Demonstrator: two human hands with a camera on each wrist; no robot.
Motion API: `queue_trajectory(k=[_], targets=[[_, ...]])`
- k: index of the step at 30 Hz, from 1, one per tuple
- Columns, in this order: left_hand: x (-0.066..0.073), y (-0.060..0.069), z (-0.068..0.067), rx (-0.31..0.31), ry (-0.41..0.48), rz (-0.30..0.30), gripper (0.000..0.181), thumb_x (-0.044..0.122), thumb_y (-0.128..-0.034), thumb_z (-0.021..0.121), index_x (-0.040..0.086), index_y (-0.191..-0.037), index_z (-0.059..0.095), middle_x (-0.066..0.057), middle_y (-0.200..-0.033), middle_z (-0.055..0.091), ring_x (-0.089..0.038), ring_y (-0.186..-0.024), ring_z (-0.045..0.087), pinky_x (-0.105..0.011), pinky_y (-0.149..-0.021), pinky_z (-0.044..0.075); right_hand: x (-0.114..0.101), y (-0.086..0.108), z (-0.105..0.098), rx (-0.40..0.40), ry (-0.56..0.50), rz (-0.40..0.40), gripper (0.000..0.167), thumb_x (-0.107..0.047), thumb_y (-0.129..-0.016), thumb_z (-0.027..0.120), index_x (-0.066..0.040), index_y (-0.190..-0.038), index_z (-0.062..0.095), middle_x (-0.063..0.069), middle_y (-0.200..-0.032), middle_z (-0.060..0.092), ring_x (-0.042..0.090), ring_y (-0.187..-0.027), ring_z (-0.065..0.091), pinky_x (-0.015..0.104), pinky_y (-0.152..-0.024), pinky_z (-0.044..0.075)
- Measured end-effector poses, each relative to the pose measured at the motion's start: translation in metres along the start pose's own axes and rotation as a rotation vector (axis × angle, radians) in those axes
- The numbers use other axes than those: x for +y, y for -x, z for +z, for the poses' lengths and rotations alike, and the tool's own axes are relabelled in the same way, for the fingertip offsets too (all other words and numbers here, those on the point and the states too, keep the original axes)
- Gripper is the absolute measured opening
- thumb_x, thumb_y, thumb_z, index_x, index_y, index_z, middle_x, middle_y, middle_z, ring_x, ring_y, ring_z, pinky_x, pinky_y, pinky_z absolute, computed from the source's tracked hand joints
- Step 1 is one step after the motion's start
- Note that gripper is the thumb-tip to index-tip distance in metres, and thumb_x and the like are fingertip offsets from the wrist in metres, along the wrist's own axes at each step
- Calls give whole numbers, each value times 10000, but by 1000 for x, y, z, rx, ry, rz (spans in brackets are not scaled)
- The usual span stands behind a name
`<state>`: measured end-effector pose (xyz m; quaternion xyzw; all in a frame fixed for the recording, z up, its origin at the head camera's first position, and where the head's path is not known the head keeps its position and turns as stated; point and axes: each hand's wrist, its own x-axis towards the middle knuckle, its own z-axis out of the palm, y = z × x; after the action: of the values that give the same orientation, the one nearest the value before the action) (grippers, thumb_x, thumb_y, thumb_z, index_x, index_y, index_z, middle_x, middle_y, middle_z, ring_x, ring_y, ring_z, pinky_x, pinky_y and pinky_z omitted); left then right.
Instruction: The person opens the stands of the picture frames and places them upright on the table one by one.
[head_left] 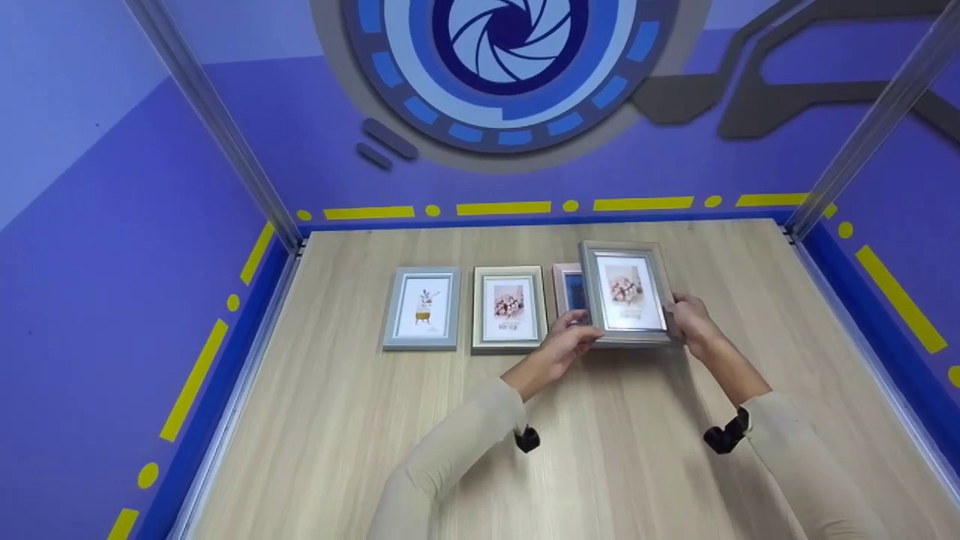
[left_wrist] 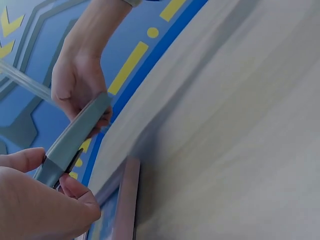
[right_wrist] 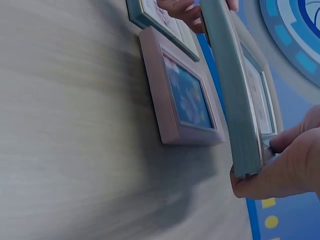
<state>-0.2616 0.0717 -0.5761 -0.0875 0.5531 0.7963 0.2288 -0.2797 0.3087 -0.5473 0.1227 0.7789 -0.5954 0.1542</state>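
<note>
A silver-grey picture frame (head_left: 622,294) with a flower print is held up off the table by both hands. My left hand (head_left: 564,343) pinches its lower left corner, thumb on the front. On the opposite side, my right hand (head_left: 694,324) grips the right edge near the bottom. Partly hidden behind it, a pink picture frame (right_wrist: 167,100) with a blue floral picture lies on the table. In the left wrist view the raised frame (left_wrist: 70,142) shows edge-on between the left hand (left_wrist: 45,200) and the right hand (left_wrist: 80,85).
Left of the pink frame lies a pale gold picture frame (head_left: 477,311) with a flower print. Farther left is a light blue-grey picture frame (head_left: 390,311) with a plant print. All rest on a wooden table (head_left: 337,420) bounded by blue-purple walls (head_left: 247,127).
</note>
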Motion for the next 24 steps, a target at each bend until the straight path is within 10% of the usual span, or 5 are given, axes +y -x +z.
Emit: queue_trajectory(k=[2,6,17,24], targets=[[1,1,-11,7,-17,3,603,-43,-835,690,5,-1410,514,55,-738,575,-62,-671,535,-180,-677,469,-2,0,8,-32,-21,-11,566,-117,-1086,276,152,-1563,132,172,-1197,582,156,-1037,576,245,-901,505],[3,5,-34,28,-40,9,604,-37,-831,686,-5,-1410,519,47,-759,587,-64,-667,540,-205,-700,474,-6,-1,25,-102,-57,-38,591,-101,-1086,260,166,-1559,26,341,-1636,167,370,-1500,254,466,-1264,255],[18,16,-87,-3,-113,94,407,-123,-750,623,-82,-1153,587,5,-866,581,-84,-710,546,-190,-674,493,-11,-7,63,-203,-42,-37,634,-122,-1072,413,136,-1560,100,294,-1557,298,257,-1275,478,372,-1032,499],[26,24,-105,28,-129,115,465,-131,-733,605,-66,-1190,551,-36,-968,546,-110,-764,531,-192,-684,495,-12,-12,80,-241,-85,-23,713,-80,-1043,492,64,-1596,66,304,-1601,221,364,-1399,383,600,-1173,373]])
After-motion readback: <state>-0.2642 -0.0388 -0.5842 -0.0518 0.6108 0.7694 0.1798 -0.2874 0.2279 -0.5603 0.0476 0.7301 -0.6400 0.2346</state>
